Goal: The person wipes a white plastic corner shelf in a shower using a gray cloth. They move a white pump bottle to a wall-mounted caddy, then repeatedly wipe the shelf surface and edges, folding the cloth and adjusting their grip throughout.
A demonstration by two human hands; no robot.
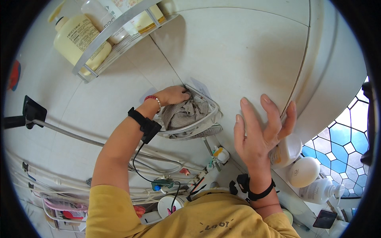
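My left hand (174,94) reaches into a wall-mounted corner basket (205,117) with a pale metal rim. Its fingers are curled into a crumpled grey-brown ribbed cloth (184,114) that fills the basket, and the fingertips are partly hidden in the folds. Raised before the tiled wall is my right hand (262,136), fingers spread, with nothing in it. A white bottle (287,151) stands just behind its wrist side. Below the basket hangs a grey fuzzy pad (205,133) on a metal pole.
Upper left, a metal corner shelf (119,49) holds a yellow pump bottle (80,40) and other bottles. Hoses and pipes (154,160) run along the wall at lower left. More bottles (305,172) and a phone (325,219) lie on the right ledge beside a patterned window (342,142).
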